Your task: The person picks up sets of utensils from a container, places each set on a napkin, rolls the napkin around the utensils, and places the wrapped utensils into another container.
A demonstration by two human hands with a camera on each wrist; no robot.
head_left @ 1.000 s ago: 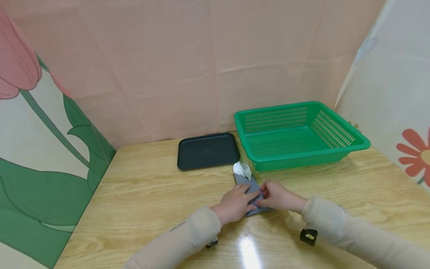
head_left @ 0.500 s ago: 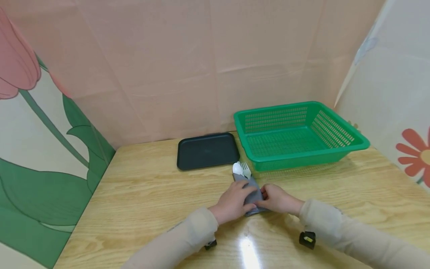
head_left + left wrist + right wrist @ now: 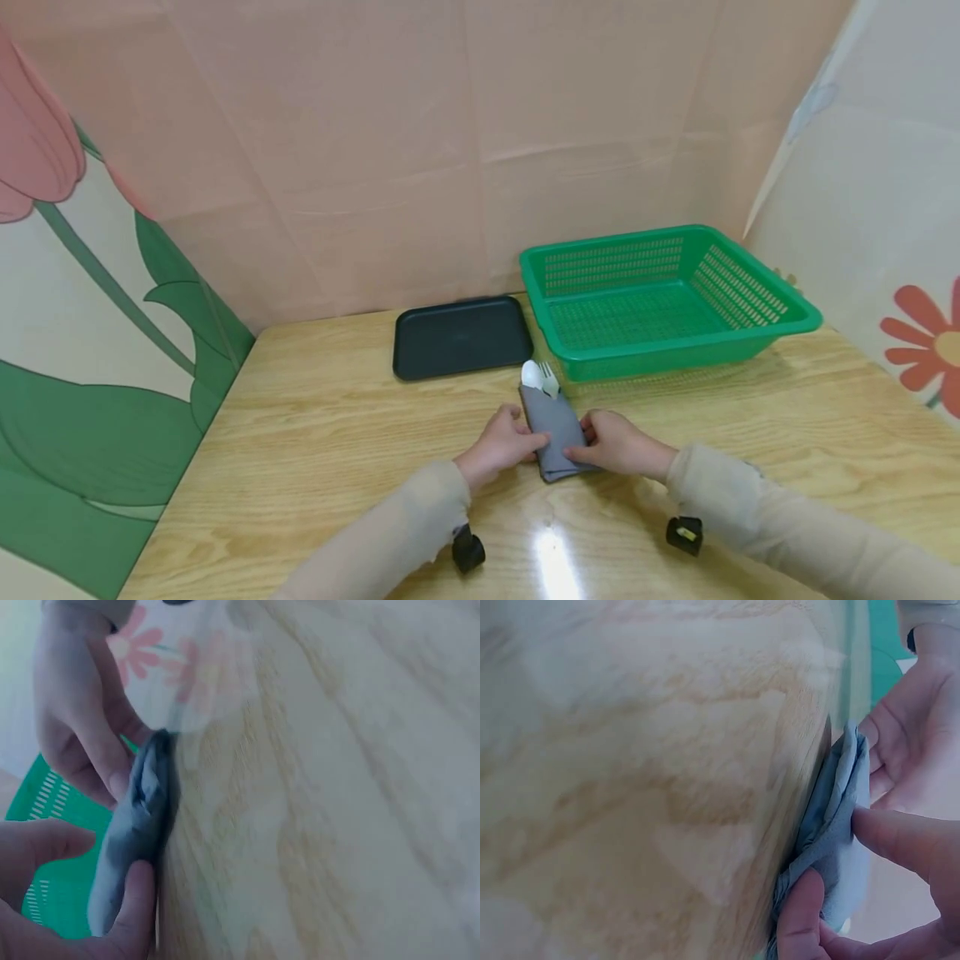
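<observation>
A grey cloth napkin [image 3: 557,427] lies folded into a narrow packet on the table. A spoon [image 3: 532,375] and a fork [image 3: 549,382] stick out of its far end, their lower parts hidden in the cloth. My left hand [image 3: 501,443] holds the packet's left edge, thumb over the top. At the opposite edge my right hand [image 3: 618,443] pinches the cloth between thumb and fingers. The right wrist view shows the napkin's [image 3: 832,817] layered folds, with a thumb and finger of the right hand [image 3: 900,900] against them.
Beyond the cutlery is a black tray [image 3: 462,337]. A green plastic basket [image 3: 660,358] with slotted sides stands to its right, close past the fork. The wooden table [image 3: 315,433] runs back to a pink cloth wall [image 3: 337,167].
My left hand has lifted off the top of the napkin and shifted left to its edge, uncovering the cloth. My right hand stays at the right edge.
</observation>
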